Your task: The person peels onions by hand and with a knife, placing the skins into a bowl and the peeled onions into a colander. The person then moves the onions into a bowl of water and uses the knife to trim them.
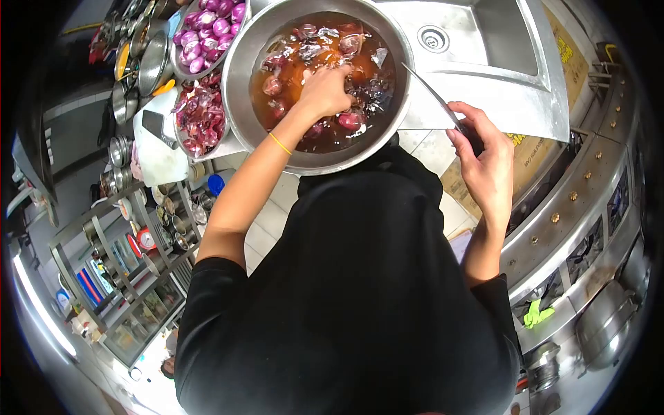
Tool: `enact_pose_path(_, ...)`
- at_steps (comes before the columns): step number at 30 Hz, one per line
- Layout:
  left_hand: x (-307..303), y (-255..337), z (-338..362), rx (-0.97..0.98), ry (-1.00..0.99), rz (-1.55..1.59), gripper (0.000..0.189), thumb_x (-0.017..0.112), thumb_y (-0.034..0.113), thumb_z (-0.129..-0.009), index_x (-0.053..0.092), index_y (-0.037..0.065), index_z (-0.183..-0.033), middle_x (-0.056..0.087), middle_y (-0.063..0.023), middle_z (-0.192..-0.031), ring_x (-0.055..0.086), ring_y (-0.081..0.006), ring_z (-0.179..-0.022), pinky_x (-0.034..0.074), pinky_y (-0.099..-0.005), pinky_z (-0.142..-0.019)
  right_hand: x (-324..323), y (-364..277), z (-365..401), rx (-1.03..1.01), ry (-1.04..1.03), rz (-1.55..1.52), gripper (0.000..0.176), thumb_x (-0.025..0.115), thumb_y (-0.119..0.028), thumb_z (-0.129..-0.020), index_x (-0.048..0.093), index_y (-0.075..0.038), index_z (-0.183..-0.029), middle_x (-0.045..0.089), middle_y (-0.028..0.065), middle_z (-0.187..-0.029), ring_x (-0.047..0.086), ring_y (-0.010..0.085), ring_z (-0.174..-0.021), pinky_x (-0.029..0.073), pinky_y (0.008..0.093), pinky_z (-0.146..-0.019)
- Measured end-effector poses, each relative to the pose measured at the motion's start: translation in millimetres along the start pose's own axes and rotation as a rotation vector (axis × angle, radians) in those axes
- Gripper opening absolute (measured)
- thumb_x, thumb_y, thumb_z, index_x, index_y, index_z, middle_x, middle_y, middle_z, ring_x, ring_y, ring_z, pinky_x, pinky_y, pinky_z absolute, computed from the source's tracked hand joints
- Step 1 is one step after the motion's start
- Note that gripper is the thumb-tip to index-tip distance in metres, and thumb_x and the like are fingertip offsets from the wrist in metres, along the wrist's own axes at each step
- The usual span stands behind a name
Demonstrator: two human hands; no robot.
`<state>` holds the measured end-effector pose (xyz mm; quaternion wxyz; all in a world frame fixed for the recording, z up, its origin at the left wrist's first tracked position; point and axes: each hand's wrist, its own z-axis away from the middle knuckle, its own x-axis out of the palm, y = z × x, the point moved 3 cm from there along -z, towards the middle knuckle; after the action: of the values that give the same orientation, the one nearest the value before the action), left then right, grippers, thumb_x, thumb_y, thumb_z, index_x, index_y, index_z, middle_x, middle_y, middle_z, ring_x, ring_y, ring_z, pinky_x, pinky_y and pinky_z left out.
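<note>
A large steel bowl holds brownish water with red onions and loose skins in it. My left hand reaches into the water near the bowl's middle, its fingertips partly under the surface, so what they hold is hidden. A yellow band circles that wrist. To the right of the bowl, my right hand is closed round the dark handle of a knife, whose blade points up and left toward the bowl's rim. Peeled purple onions fill a bowl at the upper left. Below them, another bowl holds onion skins.
A steel sink with a drain lies at the upper right. A dark phone-like object rests on a white board at the left. Shelves with pans stand farther left; a steel counter with knobs curves along the right.
</note>
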<state>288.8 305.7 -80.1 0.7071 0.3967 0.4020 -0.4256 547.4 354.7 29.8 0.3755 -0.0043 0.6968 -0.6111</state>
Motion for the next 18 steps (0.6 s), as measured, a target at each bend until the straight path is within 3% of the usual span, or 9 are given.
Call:
enact_pose_path(3, -4.6, -15.3, -2.0, -0.025, 0.024, 0.290, 0.052, 0.076, 0.024, -0.068, 0.052, 0.007, -0.111, 0.065, -0.0149, -0.096, 0.059, -0.0302, -0.098, 0.039, -0.0442, -0.090, -3.9, 1.9, 4.9, 0.000, 0.011, 0.008, 0.029, 0.064, 0.000, -0.079, 0.062, -0.006, -0.107, 0.062, 0.0152, -0.082, 0.060, 0.0242, -0.067, 0.047, 0.0311, -0.067)
enact_pose_path(4, -10.0, -19.4, -0.6, -0.063, 0.026, 0.453, 0.051, 0.080, 0.023, -0.065, 0.050, 0.006, -0.103, 0.064, -0.0133, -0.087, 0.062, -0.0286, -0.087, 0.043, -0.0389, -0.083, -4.0, 2.2, 5.5, 0.010, 0.006, 0.008, 0.029, 0.064, 0.001, -0.079, 0.061, -0.006, -0.107, 0.062, 0.0155, -0.082, 0.060, 0.0245, -0.067, 0.047, 0.0311, -0.067)
enact_pose_path(5, -1.0, -33.1, -4.8, 0.043, 0.126, 0.645, 0.046, 0.080, 0.017, -0.068, 0.050, 0.006, -0.102, 0.064, -0.0104, -0.085, 0.062, -0.0213, -0.079, 0.046, -0.0314, -0.074, -4.4, 1.8, 6.1, 0.009, 0.011, 0.006, 0.029, 0.064, 0.001, -0.079, 0.061, -0.006, -0.107, 0.062, 0.0155, -0.082, 0.060, 0.0245, -0.067, 0.047, 0.0311, -0.067)
enact_pose_path(8, -16.6, -38.0, 1.4, 0.205, 0.152, 1.080, 0.034, 0.072, 0.002, -0.076, 0.056, 0.005, -0.107, 0.062, -0.0021, -0.094, 0.058, -0.0091, -0.084, 0.048, -0.0248, -0.072, -1.6, 1.8, 6.2, 0.057, -0.030, 0.000, 0.029, 0.064, 0.000, -0.079, 0.061, -0.006, -0.107, 0.062, 0.0158, -0.084, 0.060, 0.0248, -0.069, 0.047, 0.0313, -0.066)
enact_pose_path(11, -38.2, -29.2, 23.0, 0.047, -0.019, 1.674, 0.038, 0.054, 0.009, -0.090, 0.048, 0.003, -0.127, 0.057, -0.0081, -0.108, 0.057, -0.0160, -0.095, 0.050, -0.0308, -0.080, 5.7, -2.2, 4.3, 0.009, -0.042, -0.034, 0.029, 0.064, 0.001, -0.078, 0.061, -0.005, -0.107, 0.063, 0.0157, -0.084, 0.061, 0.0247, -0.069, 0.047, 0.0315, -0.066)
enact_pose_path(12, -37.7, -32.0, 23.2, 0.104, -0.124, 1.882, 0.040, 0.047, 0.022, -0.093, 0.045, 0.003, -0.129, 0.056, -0.0114, -0.111, 0.057, -0.0222, -0.097, 0.051, -0.0360, -0.078, 8.7, -4.8, 3.0, 0.018, -0.056, -0.044, 0.029, 0.064, 0.001, -0.078, 0.061, -0.005, -0.107, 0.063, 0.0155, -0.085, 0.061, 0.0246, -0.069, 0.047, 0.0316, -0.066)
enact_pose_path(13, -35.2, -34.3, 25.5, 0.091, -0.173, 2.062, 0.046, 0.047, 0.032, -0.093, 0.045, 0.003, -0.128, 0.055, -0.0153, -0.110, 0.055, -0.0253, -0.090, 0.048, -0.0338, -0.071, 11.7, -7.2, 1.5, 0.027, -0.072, -0.055, 0.029, 0.064, 0.001, -0.078, 0.061, -0.005, -0.107, 0.063, 0.0153, -0.086, 0.061, 0.0245, -0.070, 0.047, 0.0317, -0.066)
enact_pose_path(15, -29.0, -37.6, 29.1, 0.003, -0.199, 2.291, 0.043, 0.047, 0.034, -0.092, 0.048, 0.002, -0.122, 0.054, -0.0190, -0.108, 0.052, -0.0261, -0.083, 0.043, -0.0306, -0.063, 17.1, -11.9, -1.6, -0.009, -0.090, -0.052, 0.029, 0.064, 0.002, -0.078, 0.061, -0.005, -0.106, 0.063, 0.0149, -0.087, 0.062, 0.0247, -0.071, 0.048, 0.0317, -0.066)
enact_pose_path(18, -19.7, -40.9, 30.9, -0.077, -0.073, 2.194, 0.035, 0.050, 0.029, -0.091, 0.050, 0.002, -0.113, 0.055, -0.0205, -0.103, 0.051, -0.0256, -0.076, 0.040, -0.0299, -0.058, 25.5, -17.6, -5.9, -0.026, -0.143, -0.075, 0.029, 0.064, 0.001, -0.078, 0.061, -0.005, -0.106, 0.064, 0.0144, -0.089, 0.062, 0.0251, -0.073, 0.048, 0.0320, -0.066)
